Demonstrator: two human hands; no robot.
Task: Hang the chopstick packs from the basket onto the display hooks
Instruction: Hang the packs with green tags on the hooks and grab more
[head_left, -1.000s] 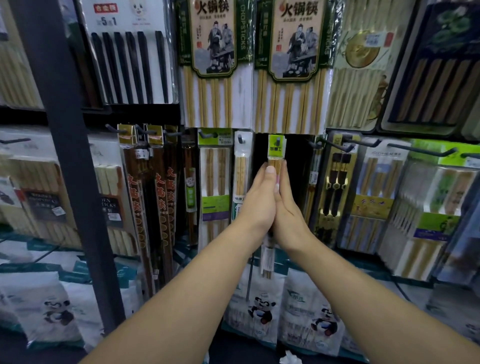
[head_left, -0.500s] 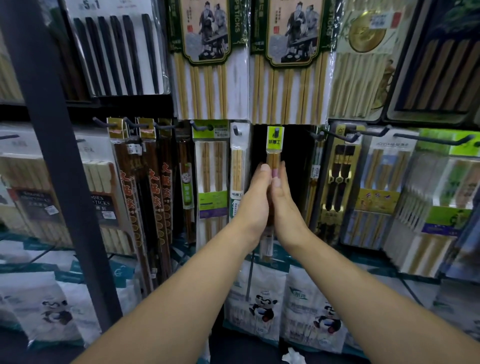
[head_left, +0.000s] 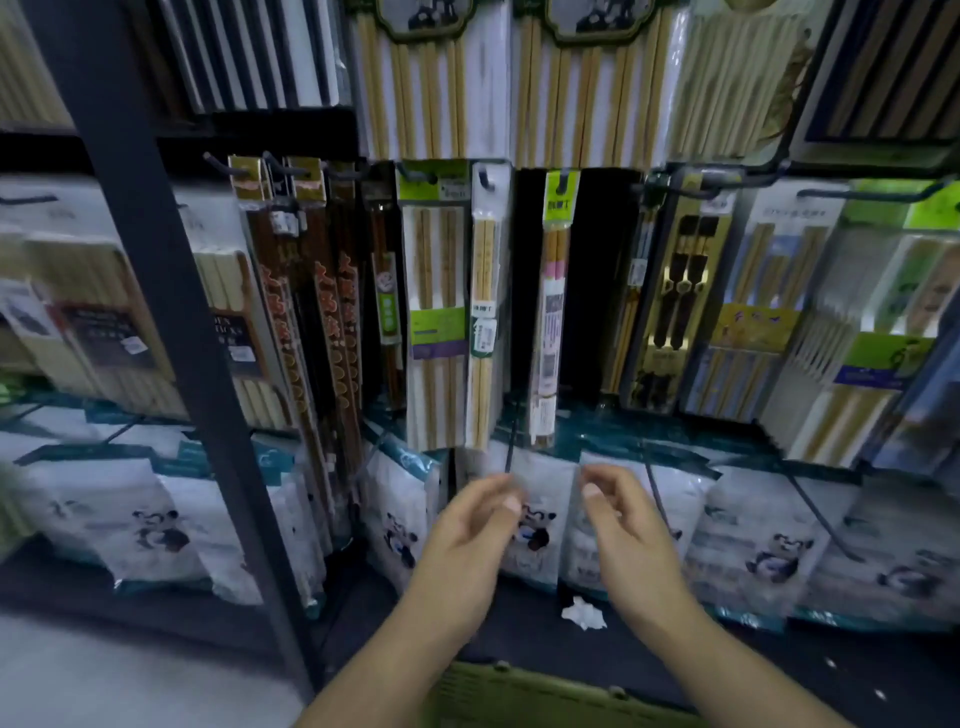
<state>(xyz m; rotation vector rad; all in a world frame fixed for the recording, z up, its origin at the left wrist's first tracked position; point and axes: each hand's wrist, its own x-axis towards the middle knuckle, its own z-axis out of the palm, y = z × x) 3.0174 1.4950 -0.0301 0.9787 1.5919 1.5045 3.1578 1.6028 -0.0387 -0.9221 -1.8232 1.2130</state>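
Dark metal post (head_left: 171, 364) stands at nine o'clock. Left hand (head_left: 467, 535) is loosely curled and empty. At its one o'clock the chopstick pack (head_left: 555, 312) hangs on a hook (head_left: 562, 179), long axis vertical, green header up, clear of both hands. Right hand (head_left: 631, 525) is slack and empty.
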